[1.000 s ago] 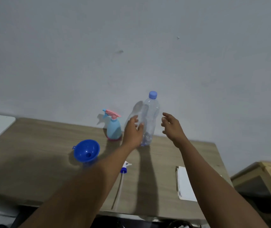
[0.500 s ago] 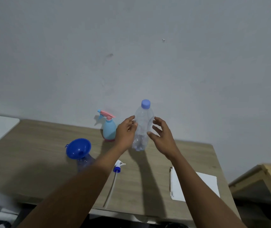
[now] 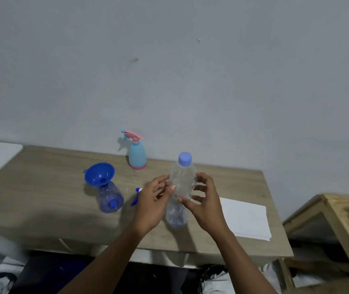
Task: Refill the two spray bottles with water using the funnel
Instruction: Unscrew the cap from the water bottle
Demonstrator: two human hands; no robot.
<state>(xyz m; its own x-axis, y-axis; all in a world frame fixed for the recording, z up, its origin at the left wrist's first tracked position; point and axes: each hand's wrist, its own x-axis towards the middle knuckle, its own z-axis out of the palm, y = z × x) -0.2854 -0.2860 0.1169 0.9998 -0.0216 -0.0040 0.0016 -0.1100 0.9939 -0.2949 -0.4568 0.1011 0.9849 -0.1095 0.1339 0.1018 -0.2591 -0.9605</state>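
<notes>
While both hands hold the capped water bottle [image 3: 182,183] upright above the bench [image 3: 42,187], the left hand [image 3: 151,205] pinches its side with curled fingers and the right hand [image 3: 204,203] wraps it from the other side, each grip half closed on it. A blue funnel [image 3: 99,174] sits in the clear spray bottle [image 3: 110,198]; the light-blue sprayer [image 3: 137,154] stands near the wall, its contents indiscernible.

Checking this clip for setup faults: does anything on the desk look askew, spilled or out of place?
No spill shows. The blue funnel sits in the clear spray bottle, whose sprayer head lies loose on the desk; that fits refilling. The water bottle, held in both hands, looks crumpled and is still capped.
</notes>
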